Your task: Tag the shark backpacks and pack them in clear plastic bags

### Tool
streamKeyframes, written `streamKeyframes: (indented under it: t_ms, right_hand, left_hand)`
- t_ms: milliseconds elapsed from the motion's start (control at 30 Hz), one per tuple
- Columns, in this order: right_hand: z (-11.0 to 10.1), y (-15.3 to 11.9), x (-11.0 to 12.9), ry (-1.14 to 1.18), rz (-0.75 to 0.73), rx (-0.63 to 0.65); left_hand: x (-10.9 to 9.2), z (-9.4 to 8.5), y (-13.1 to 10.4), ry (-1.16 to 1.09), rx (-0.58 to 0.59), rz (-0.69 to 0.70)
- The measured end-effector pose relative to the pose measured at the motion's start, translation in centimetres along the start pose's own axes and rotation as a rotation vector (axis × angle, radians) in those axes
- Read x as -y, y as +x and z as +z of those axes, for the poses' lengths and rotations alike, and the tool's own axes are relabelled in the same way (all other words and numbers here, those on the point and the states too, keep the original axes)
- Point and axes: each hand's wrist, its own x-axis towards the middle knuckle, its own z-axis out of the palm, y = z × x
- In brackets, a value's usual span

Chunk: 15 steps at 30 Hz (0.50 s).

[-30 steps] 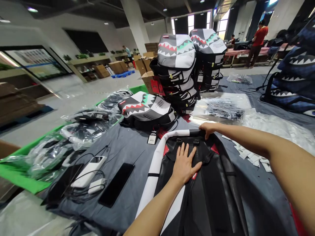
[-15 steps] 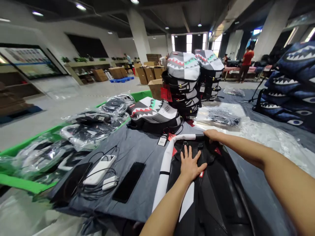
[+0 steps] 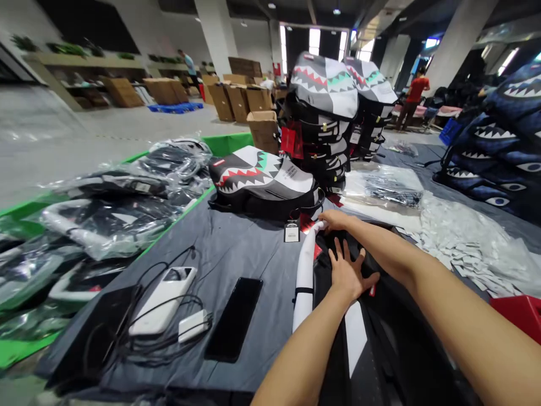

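Note:
A black backpack (image 3: 382, 349) with white trim lies on the grey-covered table in front of me. My left hand (image 3: 349, 273) rests flat on its panel, fingers spread, near a small red-and-white label. Beyond it, my right hand (image 3: 333, 221) has its fingers closed at the upper end of the white shoulder strap (image 3: 305, 276); the fingertips are partly hidden. Just behind lies another backpack (image 3: 262, 180) with a shark-mouth print, its hang tag (image 3: 291, 231) close to my right hand.
A phone (image 3: 234, 318), white power bank (image 3: 163, 301) and cables lie on the left. A green-edged bin (image 3: 228, 145) holds bagged backpacks. Stacked shark-print backpacks (image 3: 323, 84) stand behind; blue ones (image 3: 502, 152) are at right, near plastic bags (image 3: 477, 225) and a red object (image 3: 518, 316).
My right hand has moved left along the backpack's top to the strap's upper end. My left hand stays spread on the panel. The camera view has shifted.

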Motion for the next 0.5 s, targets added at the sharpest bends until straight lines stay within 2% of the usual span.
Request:
streamKeyframes:
  t_ms: [133, 300, 400, 500]
  right_hand:
    - [1.2, 0.9, -1.3, 0.093, 0.031, -0.016]
    - [1.9, 1.8, -2.0, 0.256, 0.042, -0.131]
    - [1.7, 1.5, -1.4, 0.285, 0.054, -0.223]
    - [1.0, -1.5, 0.9, 0.272, 0.052, -0.361]
  left_hand:
    - [0.7, 0.5, 0.7, 0.020, -0.022, 0.013]
    - [1.3, 1.0, 1.9, 0.134, -0.080, -0.020]
    - [1.3, 1.2, 2.2, 0.172, -0.138, -0.023]
    - [1.2, 1.4, 2.2, 0.226, -0.201, -0.015]
